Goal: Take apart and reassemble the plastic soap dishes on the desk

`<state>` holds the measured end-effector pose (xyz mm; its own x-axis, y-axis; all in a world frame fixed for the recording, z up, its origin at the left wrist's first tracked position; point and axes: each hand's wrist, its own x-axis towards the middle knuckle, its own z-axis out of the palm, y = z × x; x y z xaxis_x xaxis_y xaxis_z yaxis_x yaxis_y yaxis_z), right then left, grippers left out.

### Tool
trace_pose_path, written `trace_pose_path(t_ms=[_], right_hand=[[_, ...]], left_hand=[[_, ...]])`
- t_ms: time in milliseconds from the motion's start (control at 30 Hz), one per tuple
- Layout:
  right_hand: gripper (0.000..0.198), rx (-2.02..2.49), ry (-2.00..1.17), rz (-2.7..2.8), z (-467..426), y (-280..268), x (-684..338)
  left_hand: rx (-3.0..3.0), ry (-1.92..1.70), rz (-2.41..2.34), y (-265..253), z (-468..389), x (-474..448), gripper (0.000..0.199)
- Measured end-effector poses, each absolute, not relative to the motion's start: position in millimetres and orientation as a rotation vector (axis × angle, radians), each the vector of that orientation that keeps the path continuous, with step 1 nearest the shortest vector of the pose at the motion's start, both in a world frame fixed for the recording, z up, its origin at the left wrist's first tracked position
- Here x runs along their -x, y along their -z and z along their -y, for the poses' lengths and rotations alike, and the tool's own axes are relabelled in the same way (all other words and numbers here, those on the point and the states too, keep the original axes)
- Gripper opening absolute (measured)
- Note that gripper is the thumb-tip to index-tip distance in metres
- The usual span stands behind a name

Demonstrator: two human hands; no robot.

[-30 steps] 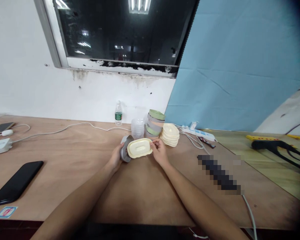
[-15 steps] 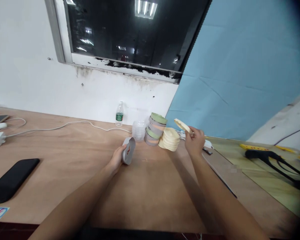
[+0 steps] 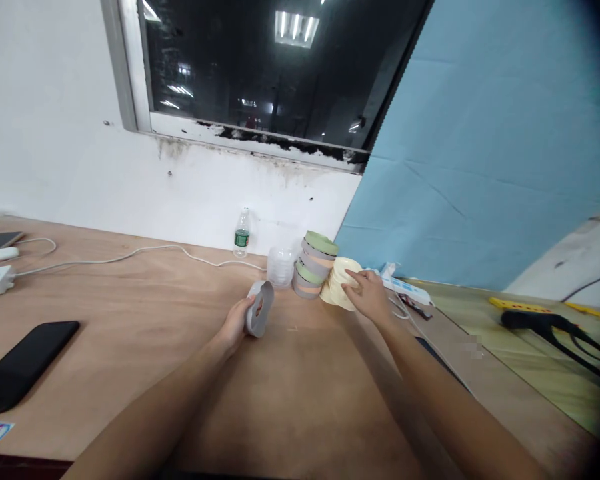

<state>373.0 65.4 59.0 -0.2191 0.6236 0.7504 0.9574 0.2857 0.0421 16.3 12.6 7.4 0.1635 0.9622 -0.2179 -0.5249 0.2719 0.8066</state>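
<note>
My left hand (image 3: 237,320) is closed around the side of a grey, rounded shallow plastic piece (image 3: 261,308) with a slot-like hole in its middle, holding it tilted above the table. My right hand (image 3: 369,293) reaches to a stack of cream-coloured round lid-like pieces (image 3: 336,292); its thumb and forefinger are apart and touch the stack's top right side. Left of that stack stands a taller pile of green and grey round pieces (image 3: 310,267). Beside the pile are clear plastic cups (image 3: 281,268), nested together.
A clear bottle with a green label (image 3: 241,235) stands by the wall. A white cable (image 3: 145,249) crosses the back of the wooden table (image 3: 290,400). A black phone (image 3: 25,363) lies at left, a white power strip (image 3: 407,291) at right, and a black-handled tool (image 3: 540,323) farther right.
My right hand has moved left and down with the cream piece to the cream stack, where the piece no longer shows apart from it. My left hand still holds the grey piece.
</note>
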Motion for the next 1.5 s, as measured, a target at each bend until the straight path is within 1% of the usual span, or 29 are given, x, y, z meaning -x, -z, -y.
trace_pose_path(t_ms=[233,367,433,500,633,700,767,867,933,1033,1100,1167,1233,1300,1400,1500], right_hand=[[0.030,1.403,0.644,1.853,-60,-60,-368],[0.027,1.322,0.615,1.798,-46,-57,-343],[0.024,1.257,0.527,1.840,-31,-51,-317],[0.024,1.153,0.349,2.012,-14,-43,-286],[0.038,0.988,-0.032,2.305,14,-33,-225],[0.038,0.950,-0.151,2.331,19,-34,-205],[0.033,0.925,-0.231,2.332,20,-36,-194],[0.023,0.904,-0.292,2.338,15,-36,-191],[0.020,0.897,-0.318,2.329,11,-32,-193],[0.024,0.886,-0.367,2.277,8,-30,-198],[0.029,0.886,-0.356,2.223,6,-36,-205],[0.030,0.914,-0.257,2.135,1,-55,-217],[0.024,0.977,-0.066,1.983,-11,-84,-234],[0.022,1.035,0.129,1.855,-30,-119,-257],[0.028,1.128,0.325,1.774,-70,-161,-292],[0.028,1.228,0.402,1.829,-109,-178,-319]], left_hand=[[-0.672,-1.160,-0.823,-5,-14,-17,0.041],[-0.642,-1.152,-0.849,-3,-16,-18,0.044],[-0.610,-1.170,-0.835,-2,-16,-20,0.044],[-0.578,-1.202,-0.785,-2,-14,-23,0.043],[-0.591,-1.288,-0.678,0,-10,-29,0.043],[-0.635,-1.340,-0.670,2,-10,-31,0.045],[-0.673,-1.408,-0.677,5,-11,-32,0.049],[-0.690,-1.471,-0.674,6,-14,-28,0.061],[-0.676,-1.420,-0.636,4,-13,-25,0.066],[-0.648,-1.252,-0.541,-1,-9,-23,0.062],[-0.640,-1.160,-0.518,-4,-6,-22,0.064],[-0.629,-1.119,-0.552,-5,-3,-22,0.068],[-0.624,-1.098,-0.610,-4,-2,-22,0.071],[-0.635,-1.070,-0.675,0,-2,-22,0.072],[-0.666,-1.030,-0.732,7,-3,-24,0.064],[-0.682,-1.004,-0.721,9,-4,-24,0.055]])
